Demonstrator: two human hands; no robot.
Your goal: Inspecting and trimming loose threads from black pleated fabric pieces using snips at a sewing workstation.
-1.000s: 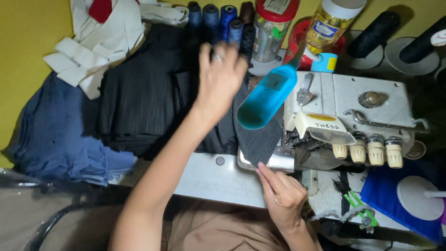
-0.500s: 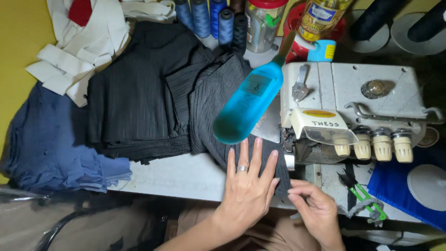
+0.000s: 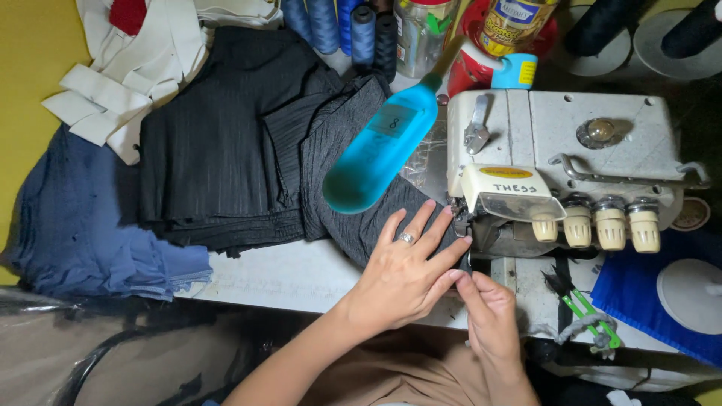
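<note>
Dark grey ribbed fabric piece [image 3: 353, 173] lies centre frame, running from the upper middle down to the presser area at the left face of the cream overlock sewing machine [image 3: 556, 150]. Its lower end sits under the left hand [image 3: 406, 271].

Left hand: flat, palm down, fingers spread and pressing the fabric onto the tabletop [image 3: 278, 274], fingertips touching the machine's front edge (ring on one finger). Right hand [image 3: 489, 316]: just below and right of the left, thumb and forefinger pressed together, pinching the fabric edge right beside the machine's needle area; what lies between the fingertips is too small to see clearly.

Blue plastic bottle [image 3: 380, 150]: tilted, blurred, above the fabric, centre frame.

Left of the grey piece: stack of folded black fabric [image 3: 218, 150]. Far left: pile of navy blue cloth [image 3: 83, 225], hanging over the tabletop edge. Upper left: white fabric strips [image 3: 113, 90].

Top centre: thread cones [image 3: 353, 30], dark blue and black, upright. Lower right, near the machine base: green-handled snips [image 3: 587, 316].
</note>
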